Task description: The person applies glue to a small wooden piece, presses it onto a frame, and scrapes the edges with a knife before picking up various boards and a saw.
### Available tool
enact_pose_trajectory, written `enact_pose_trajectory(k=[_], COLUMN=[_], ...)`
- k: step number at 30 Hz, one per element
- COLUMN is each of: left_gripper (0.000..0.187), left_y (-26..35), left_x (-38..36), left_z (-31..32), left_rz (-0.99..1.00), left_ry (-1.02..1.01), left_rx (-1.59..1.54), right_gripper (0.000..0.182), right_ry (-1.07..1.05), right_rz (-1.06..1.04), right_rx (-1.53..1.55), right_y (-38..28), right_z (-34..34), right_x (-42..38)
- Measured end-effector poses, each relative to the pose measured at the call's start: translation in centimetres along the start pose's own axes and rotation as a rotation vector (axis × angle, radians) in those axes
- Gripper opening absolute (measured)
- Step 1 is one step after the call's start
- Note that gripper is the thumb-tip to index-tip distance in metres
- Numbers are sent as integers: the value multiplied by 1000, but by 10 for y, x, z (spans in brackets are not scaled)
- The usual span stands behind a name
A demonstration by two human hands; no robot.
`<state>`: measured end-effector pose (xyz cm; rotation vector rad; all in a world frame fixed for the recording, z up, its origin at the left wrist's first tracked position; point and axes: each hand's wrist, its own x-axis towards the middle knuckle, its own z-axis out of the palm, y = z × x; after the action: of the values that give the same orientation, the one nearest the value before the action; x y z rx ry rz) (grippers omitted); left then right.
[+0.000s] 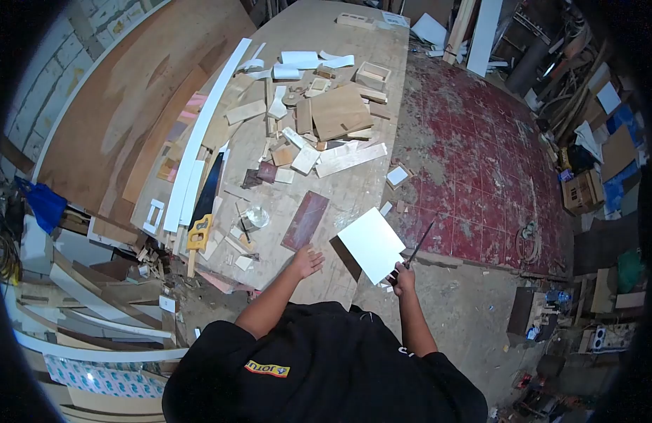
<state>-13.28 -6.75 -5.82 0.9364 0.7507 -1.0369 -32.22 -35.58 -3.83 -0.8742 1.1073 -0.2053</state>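
Note:
My left hand (309,262) is open with its fingers spread, just above the worktable (276,278) beside a reddish-brown rectangular board (305,220). My right hand (403,277) is closed at the lower right corner of a white square panel (371,245), which tilts over the table's right edge. From the same hand a long, thin, dark tool (421,240) points up and away over the floor; its exact kind is too small to tell. A clear container (256,217) and a thin dark stick (243,221) are to the left of the brown board.
Wood offcuts and a brown square panel (340,111) are heaped farther up the table. A yellow-handled handsaw (200,233) lies at the left edge near a long white strip (207,134). Red tiled floor (474,162) with scraps lies to the right.

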Motion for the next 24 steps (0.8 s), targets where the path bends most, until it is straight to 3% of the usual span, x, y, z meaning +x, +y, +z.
enact_pose_trajectory(k=[3, 4, 5, 7, 8, 9, 11, 12, 14, 15, 17, 18, 20, 24], left_gripper=[64, 62, 62, 56, 48, 48, 42, 42, 38, 38, 35, 35, 35, 41], left_y=[27, 29, 36, 61, 72, 79, 93, 98, 109, 116, 124, 123, 115, 68], left_x=[-2, 45, 44, 26, 20, 29, 57, 52, 26, 18, 10, 12, 16, -4], left_z=[15, -15, -11, 7, 16, 14, 2, 8, 27, 32, 40, 41, 41, 48], left_rz=[134, 295, 294, 550, 541, 543, 905, 905, 1256, 1253, 1147, 1147, 1006, 1008], left_ry=[4, -123, -124, 68, 207, 206, 404, 407, 644, 646, 467, 463, 220, 84], left_rx=[-100, -143, -140, -263, -182, -185, 626, 625, 1328, 1326, 1696, 1696, 1463, 1654], right_gripper=[27, 27, 28, 29, 31, 33, 32, 31, 31, 31, 30, 30, 29, 28], right_ry=[-59, -55, -32, -12, -16, -21, -41, -58, -102, -143, -128, -145, -191, -202], right_rz=[-50, -50, -38, -23, -19, -18, -19, -16, -4, 3, -49, 3, 28, -77], right_rx=[-33, -29, -49, -72, -79, -85, -106, -124, -132, -138, -270, -312, -325, -433], right_y=[-1, -4, -7, -7, -5, -6, -13, -14, -11, -11, 11, 10, 13, 17], right_z=[-7, -3, 2, 9, 10, 14, 26, 32, 41, 43, 33, 39, 49, 60], right_x=[10, 9, 9, 14, 21, 26, 25, 24, 29, 32, 65, 64, 59, 48])
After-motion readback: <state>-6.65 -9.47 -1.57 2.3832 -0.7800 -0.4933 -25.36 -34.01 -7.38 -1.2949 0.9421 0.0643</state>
